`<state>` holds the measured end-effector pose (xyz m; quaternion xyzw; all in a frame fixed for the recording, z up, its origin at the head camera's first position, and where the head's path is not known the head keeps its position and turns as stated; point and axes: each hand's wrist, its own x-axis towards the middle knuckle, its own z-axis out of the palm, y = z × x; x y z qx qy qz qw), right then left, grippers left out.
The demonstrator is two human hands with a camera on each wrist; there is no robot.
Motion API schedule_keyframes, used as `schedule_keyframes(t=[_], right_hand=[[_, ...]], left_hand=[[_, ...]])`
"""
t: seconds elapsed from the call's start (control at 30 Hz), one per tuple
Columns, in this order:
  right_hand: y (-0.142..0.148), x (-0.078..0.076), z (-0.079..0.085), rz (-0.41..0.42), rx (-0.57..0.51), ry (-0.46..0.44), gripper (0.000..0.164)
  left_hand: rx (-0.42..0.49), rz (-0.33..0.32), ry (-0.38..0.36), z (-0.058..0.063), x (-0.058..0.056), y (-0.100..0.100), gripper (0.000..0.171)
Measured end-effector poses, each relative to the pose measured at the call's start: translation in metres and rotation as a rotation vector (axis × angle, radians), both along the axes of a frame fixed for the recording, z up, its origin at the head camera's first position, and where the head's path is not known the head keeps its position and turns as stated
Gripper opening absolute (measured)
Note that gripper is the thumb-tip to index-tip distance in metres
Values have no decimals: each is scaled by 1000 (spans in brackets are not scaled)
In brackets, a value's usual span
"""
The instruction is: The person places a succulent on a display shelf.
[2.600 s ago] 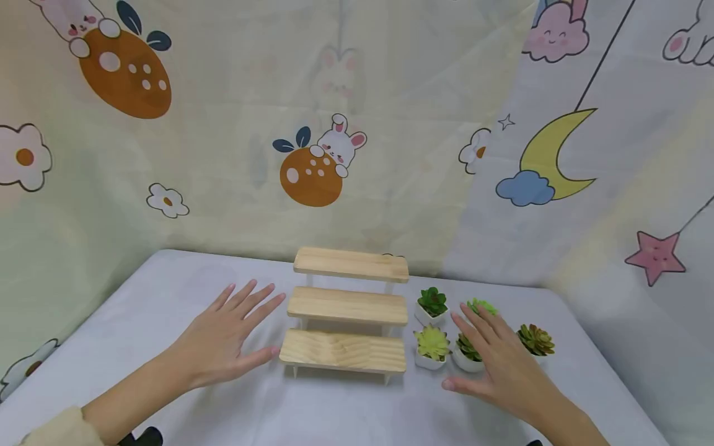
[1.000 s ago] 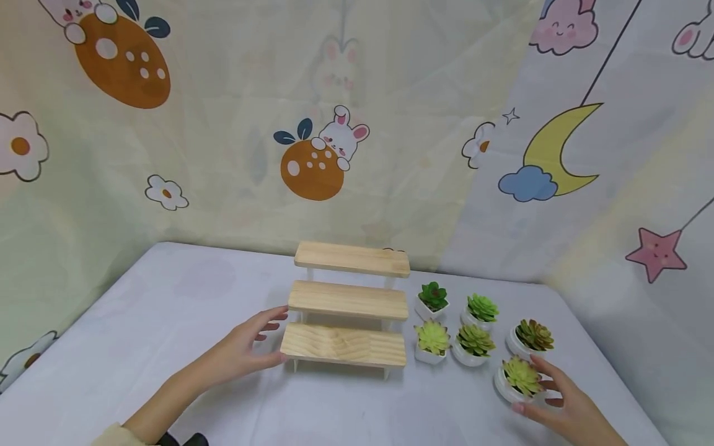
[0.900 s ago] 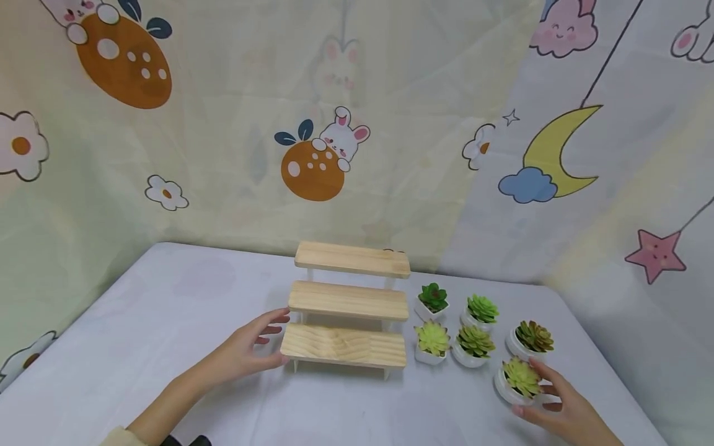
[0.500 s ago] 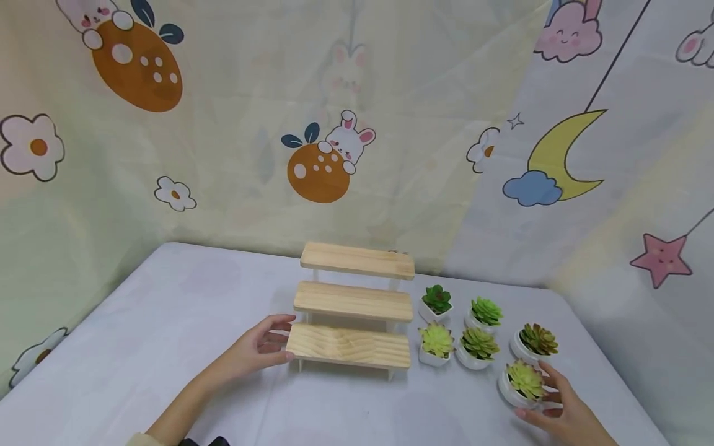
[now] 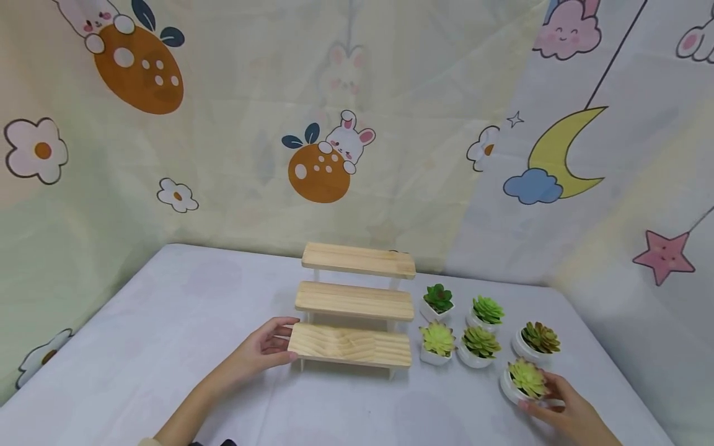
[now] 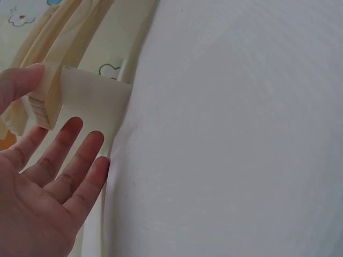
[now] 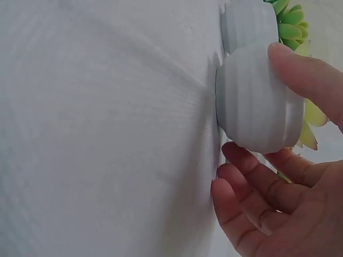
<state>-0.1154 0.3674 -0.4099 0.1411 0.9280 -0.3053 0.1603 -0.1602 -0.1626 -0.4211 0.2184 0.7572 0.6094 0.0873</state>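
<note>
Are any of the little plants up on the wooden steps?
No, all six potted plants are to the right of the wooden stand, with none of them on it.

a cream sleeve (image 5: 149, 441) edges the left forearm (image 5: 192, 406), black bits (image 5: 228, 443) beside it; left hand (image 5: 263, 349) and right hand (image 5: 566, 406) are bare.

On the worktop (image 5: 212, 297) before you stood the three-tier stand (image 5: 354, 301), upright, its pale wooden boards stepping up and away from you on whitish supports; you pinched the left end of its lowest board; well to the right and nearer you, the yellow-green succulent (image 5: 528, 378), some leaves reddish at the tips, sat in a round, ribbed white pot (image 7: 260, 99); you held that pot by its side.
</note>
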Motion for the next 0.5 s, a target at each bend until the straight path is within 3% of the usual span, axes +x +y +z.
schedule_keyframes(t=[0.27,0.5], right_hand=[[-2,-1,6,2,34,-54,98],[-4,-1,7,31,53,-30,96]], left_hand=[[-5,4,-45,1,0,2,64],[-13,4,-58,3,0,2,64]])
